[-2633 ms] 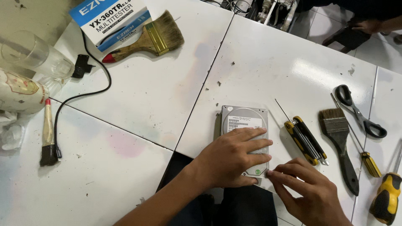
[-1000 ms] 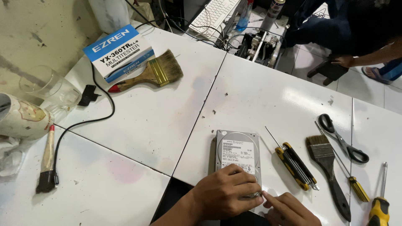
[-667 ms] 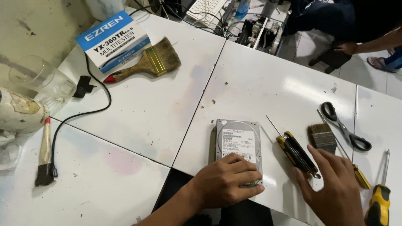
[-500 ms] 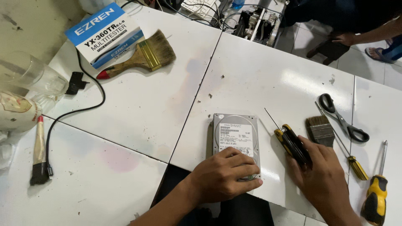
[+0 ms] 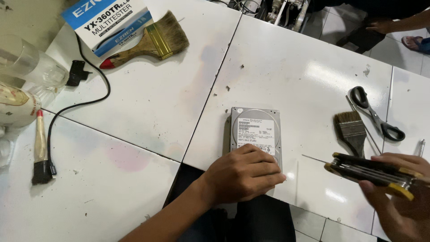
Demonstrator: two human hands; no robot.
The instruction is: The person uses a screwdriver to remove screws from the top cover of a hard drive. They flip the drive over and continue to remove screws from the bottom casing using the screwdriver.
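A silver hard disk drive (image 5: pixel 255 130) lies flat on the white table, near its front edge. My left hand (image 5: pixel 244 175) rests palm down on the drive's near end and covers that part. My right hand (image 5: pixel 398 197) is off to the right, lifted a little above the table. It grips a black and yellow folding key set (image 5: pixel 371 170), with one thin key sticking out to the left toward the drive.
A dark flat brush (image 5: pixel 351 130) and black scissors (image 5: pixel 374 114) lie right of the drive. A wooden paintbrush (image 5: pixel 148 42) and a blue and white box (image 5: pixel 105 20) sit at the far left, with a black cable (image 5: pixel 74 105), a glass (image 5: pixel 27 65) and a small brush (image 5: pixel 40 154). Another person's arm (image 5: pixel 403 22) shows top right.
My right hand left the drive, reached right to the folding key set and picked it up off the table. My left hand stayed on the drive.
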